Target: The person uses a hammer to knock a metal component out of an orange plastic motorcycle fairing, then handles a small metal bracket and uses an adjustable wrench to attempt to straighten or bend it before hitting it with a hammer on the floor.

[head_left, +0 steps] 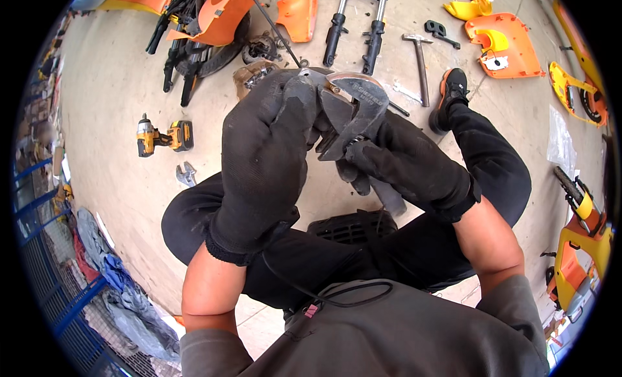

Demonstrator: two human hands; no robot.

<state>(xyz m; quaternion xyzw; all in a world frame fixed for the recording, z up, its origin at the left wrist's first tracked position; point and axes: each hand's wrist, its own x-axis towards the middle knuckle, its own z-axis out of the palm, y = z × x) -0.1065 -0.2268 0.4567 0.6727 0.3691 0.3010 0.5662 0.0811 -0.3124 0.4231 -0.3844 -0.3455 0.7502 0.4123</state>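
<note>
Both my hands wear black gloves. My left hand [262,157] is closed around a small silver metal piece [307,74], mostly hidden by its fingers, at the upper middle. My right hand [411,166] grips a large dark adjustable wrench [363,108], whose head is raised beside the left hand's fingertips, with its jaws at the metal piece. A small brass-coloured bit [335,89] shows at the jaws; I cannot tell whether it is held in them.
A drill [162,138] and smaller wrench [186,175] lie left. Ahead lie fork tubes [373,43], a hammer [421,66], a tyre [214,59] and several orange panels [508,53]. A black crate [343,225] sits between my legs. Yellow vehicle parts [570,247] stand right.
</note>
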